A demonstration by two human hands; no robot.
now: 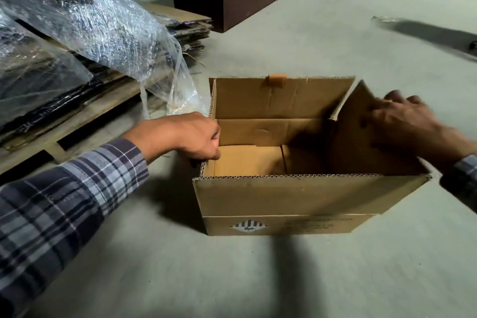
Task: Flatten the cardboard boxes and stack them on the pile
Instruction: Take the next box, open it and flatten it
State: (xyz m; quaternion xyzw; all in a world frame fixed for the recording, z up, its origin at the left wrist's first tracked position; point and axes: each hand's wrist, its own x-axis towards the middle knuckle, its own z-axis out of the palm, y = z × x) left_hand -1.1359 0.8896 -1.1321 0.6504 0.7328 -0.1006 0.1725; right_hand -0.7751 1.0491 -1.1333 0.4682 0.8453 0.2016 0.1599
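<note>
Basically open box point(289, 196) sits btwn both hands, L point(192, 135) on left wall, R point(410, 121) on right flap.

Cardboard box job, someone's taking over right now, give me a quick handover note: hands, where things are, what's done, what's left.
Left hand: grips the left wall of the open box at its rim.
Right hand: on the raised right flap; blurred, so its grip can't be judged.
The box stands upright on the floor, top open, nothing visible inside.
The pile of flattened cardboard lies to the left, partly under plastic wrap.
Done: nothing on this box.
Left: collapse it flat, then put it on the pile.
</note>
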